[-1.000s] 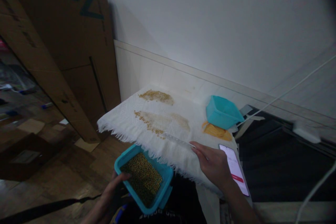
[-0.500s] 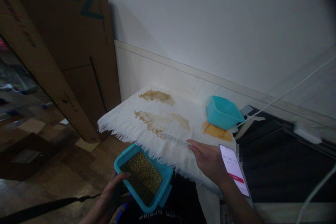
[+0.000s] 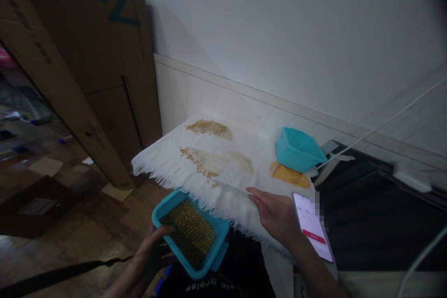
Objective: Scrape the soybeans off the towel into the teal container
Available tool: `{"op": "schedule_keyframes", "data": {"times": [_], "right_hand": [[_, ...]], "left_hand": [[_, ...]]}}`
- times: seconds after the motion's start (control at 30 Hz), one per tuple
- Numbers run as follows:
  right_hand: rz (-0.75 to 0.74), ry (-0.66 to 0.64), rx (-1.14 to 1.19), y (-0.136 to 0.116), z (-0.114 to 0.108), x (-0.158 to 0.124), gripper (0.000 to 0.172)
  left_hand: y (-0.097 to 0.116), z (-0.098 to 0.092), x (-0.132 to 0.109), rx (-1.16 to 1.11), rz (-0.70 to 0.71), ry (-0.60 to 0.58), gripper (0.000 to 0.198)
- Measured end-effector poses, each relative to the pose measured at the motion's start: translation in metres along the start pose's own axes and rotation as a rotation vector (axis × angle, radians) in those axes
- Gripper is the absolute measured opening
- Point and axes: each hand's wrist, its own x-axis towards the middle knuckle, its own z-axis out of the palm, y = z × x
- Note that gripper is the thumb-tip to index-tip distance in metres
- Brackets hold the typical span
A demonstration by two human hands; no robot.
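Note:
My left hand (image 3: 153, 247) grips the left rim of a blue plastic basket (image 3: 220, 237), thumb over the edge. Yellowish beans (image 3: 195, 226) cover its bottom, and it sits just under the cloth's fringed edge. In my right hand (image 3: 275, 214) is a thin clear ruler-like strip (image 3: 230, 187), held at one end between thumb and fingers. Its far tip lies on the white cloth (image 3: 164, 153), beside a line of loose beans (image 3: 199, 165). Behind them lies another pile of beans (image 3: 209, 126).
A second blue basket (image 3: 298, 151) stands at the table's back right, by a folded orange cloth (image 3: 289, 176). A lit phone (image 3: 312, 228) lies next to my right forearm. A tall cardboard box (image 3: 115, 56) rises on the left; a white cable (image 3: 384, 125) crosses the right.
My right hand and the clear strip have shifted slightly left. A few beans near the strip's tip now lie closer to the fringed edge. The basket stays nearly in place.

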Motion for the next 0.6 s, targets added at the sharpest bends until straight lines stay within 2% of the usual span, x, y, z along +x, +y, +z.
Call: {"op": "schedule_keyframes", "data": {"times": [0.1, 0.27, 0.4, 0.6], "right_hand": [[0.009, -0.027, -0.008, -0.0026, 0.0013, 0.0010, 0.029], [-0.006, -0.047, 0.011, -0.0067, 0.0032, 0.0033, 0.029], [0.000, -0.047, -0.008, -0.0044, 0.0030, 0.0056, 0.031], [0.014, -0.043, -0.049, -0.0016, 0.0031, 0.0064, 0.030]], "left_hand": [[0.0004, -0.0003, 0.0002, 0.000, -0.008, -0.011, 0.071], [0.0026, 0.0051, -0.0064, -0.006, 0.022, 0.006, 0.063], [0.0035, 0.0090, -0.0091, -0.013, 0.034, 0.036, 0.066], [0.0023, 0.0056, -0.0059, -0.019, 0.010, 0.009, 0.069]]}}
